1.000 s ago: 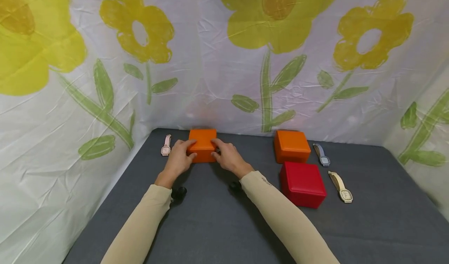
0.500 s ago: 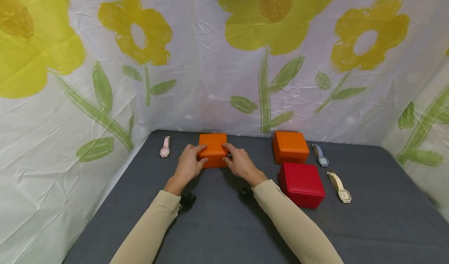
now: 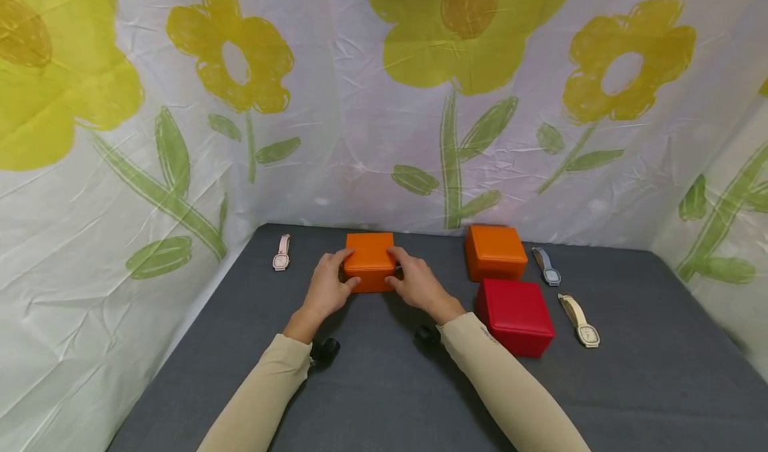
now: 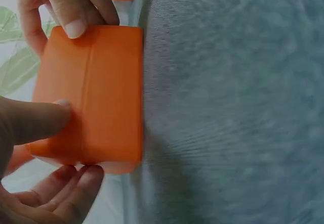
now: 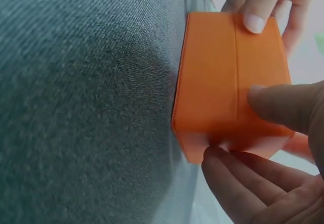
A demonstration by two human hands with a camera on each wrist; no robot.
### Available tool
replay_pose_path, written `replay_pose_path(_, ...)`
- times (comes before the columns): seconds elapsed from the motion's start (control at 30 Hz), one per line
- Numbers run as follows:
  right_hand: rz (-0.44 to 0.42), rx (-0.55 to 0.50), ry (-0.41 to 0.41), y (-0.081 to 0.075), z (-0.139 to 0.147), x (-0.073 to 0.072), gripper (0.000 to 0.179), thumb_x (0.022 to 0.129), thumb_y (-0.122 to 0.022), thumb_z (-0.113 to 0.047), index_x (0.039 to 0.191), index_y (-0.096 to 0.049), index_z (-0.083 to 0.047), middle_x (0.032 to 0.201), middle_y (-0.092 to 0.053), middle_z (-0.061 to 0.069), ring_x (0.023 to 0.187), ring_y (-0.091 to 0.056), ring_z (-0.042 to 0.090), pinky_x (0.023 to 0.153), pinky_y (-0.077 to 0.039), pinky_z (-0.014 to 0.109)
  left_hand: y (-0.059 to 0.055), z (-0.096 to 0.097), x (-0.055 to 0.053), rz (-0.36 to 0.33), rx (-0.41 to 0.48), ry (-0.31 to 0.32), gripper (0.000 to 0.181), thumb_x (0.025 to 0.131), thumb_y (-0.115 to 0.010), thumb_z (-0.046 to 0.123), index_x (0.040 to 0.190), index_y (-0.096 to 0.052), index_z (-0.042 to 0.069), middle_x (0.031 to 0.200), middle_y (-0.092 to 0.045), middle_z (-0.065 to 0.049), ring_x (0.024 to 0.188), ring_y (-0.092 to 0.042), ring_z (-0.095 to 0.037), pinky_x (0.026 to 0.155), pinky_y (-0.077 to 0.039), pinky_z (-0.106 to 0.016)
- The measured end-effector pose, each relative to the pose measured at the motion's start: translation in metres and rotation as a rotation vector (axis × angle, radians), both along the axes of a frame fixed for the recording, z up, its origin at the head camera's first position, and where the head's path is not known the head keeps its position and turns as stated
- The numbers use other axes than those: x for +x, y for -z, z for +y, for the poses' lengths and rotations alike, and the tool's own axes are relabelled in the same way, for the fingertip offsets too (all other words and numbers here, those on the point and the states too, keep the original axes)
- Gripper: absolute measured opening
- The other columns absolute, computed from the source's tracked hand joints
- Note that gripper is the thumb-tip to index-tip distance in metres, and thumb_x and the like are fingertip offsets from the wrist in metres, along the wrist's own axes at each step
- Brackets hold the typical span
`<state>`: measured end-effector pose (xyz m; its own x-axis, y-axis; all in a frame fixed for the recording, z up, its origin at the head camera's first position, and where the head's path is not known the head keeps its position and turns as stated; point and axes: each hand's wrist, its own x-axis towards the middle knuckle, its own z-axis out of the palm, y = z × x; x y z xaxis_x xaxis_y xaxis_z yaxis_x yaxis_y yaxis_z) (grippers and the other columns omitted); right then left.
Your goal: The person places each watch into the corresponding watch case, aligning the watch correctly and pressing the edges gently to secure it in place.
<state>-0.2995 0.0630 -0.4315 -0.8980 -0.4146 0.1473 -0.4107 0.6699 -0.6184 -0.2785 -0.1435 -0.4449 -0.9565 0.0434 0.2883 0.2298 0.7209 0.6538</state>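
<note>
A closed orange box [image 3: 370,260] with a seam below its lid sits on the dark cloth, toward the back. My left hand [image 3: 327,285] grips its left side, and my right hand [image 3: 420,283] grips the right side. In the left wrist view the left thumb [image 4: 43,119] lies on the box's front [image 4: 114,92] at the seam, with the fingers curled against its side. From the right wrist, the right thumb [image 5: 286,102] presses the front [image 5: 210,72] likewise, other fingertips touching the side. A pink watch [image 3: 281,253] lies left of the left hand.
Right of the hands stand a second orange box [image 3: 495,252] and a red box [image 3: 516,317], both closed. Beside them lie a blue watch [image 3: 547,267] and a cream watch [image 3: 580,321]. A flower-printed curtain [image 3: 345,105] borders the table [image 3: 384,385] at the back.
Both hands have shifted the orange box to the right and a little nearer to me, away from the pink watch. The movement is smaller in the last half second. The other boxes and watches stayed put.
</note>
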Motion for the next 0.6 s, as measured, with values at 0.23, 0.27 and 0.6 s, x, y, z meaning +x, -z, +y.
replay_pose_path(0.23, -0.133, -0.099, 0.062, 0.006, -0.002, -0.008, 0.075, 0.088, -0.071, -0.021, 0.149, -0.027, -0.013, 0.127, -0.056, 0.014, 0.108, -0.06, 0.024, 0.081, -0.054, 0.035, 0.007, -0.004, -0.005, -0.107, 0.148, 0.0, 0.065, 0.082, -0.075, 0.008, 0.138, -0.044, -0.003, 0.122, -0.057, -0.021, 0.104, -0.061, -0.031, 0.088, -0.051, -0.042)
replay_pose_path(0.27, -0.138, -0.104, 0.064, 0.007, -0.002, -0.009, 0.076, 0.088, -0.071, -0.02, 0.149, -0.027, -0.013, 0.127, -0.057, 0.014, 0.107, -0.061, 0.023, 0.08, -0.054, 0.035, 0.007, -0.004, -0.005, -0.12, 0.168, 0.0, 0.063, 0.082, -0.075, 0.008, 0.136, -0.045, -0.004, 0.122, -0.057, -0.021, 0.105, -0.061, -0.032, 0.088, -0.052, -0.042)
replay_pose_path(0.6, -0.107, -0.144, 0.061, 0.008, -0.003, -0.011, 0.075, 0.086, -0.073, -0.019, 0.148, -0.03, -0.013, 0.123, -0.06, 0.014, 0.103, -0.062, 0.023, 0.081, -0.054, 0.036, 0.006, -0.003, -0.004, -0.116, 0.202, -0.032, 0.057, 0.079, -0.076, 0.002, 0.13, -0.052, -0.006, 0.119, -0.061, -0.022, 0.104, -0.063, -0.032, 0.088, -0.052, -0.042)
